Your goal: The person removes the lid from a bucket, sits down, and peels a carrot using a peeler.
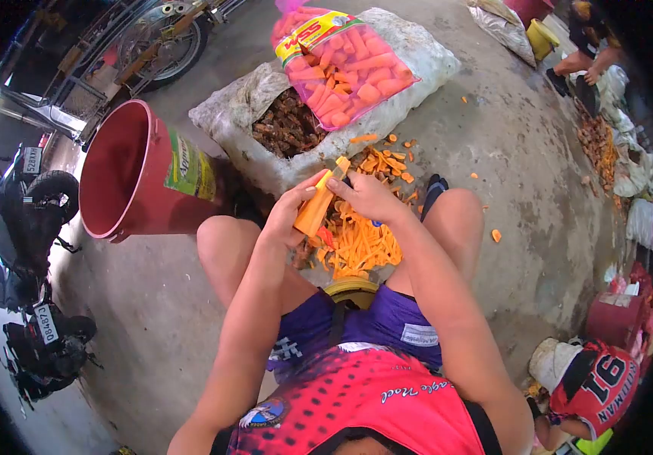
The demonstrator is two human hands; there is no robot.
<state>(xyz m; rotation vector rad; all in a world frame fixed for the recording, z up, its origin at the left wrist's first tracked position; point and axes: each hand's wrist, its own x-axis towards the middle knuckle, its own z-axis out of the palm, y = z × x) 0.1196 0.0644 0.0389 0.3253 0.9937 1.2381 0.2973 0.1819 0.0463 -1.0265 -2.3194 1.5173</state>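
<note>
My left hand [287, 211] is closed around a thick peeled carrot [312, 214], which it holds tilted up and to the right. My right hand [372, 199] grips a small bladed tool [337, 173] against the carrot's upper end. Fingers hide most of that tool, so I cannot tell whether it is a knife or a peeler. An orange sliver stands at the blade. Below both hands, a heap of carrot peelings [364, 246] lies on the floor between my legs. Cut carrot pieces [384, 161] are scattered just beyond.
Ahead, a pink bag of carrots [353, 72] rests on a white sack [417, 49] with dirty brown roots showing. A red bucket [118, 178] stands left, near motorcycles [45, 326]. Other people [603, 379] sit at the right, by more peelings [599, 148].
</note>
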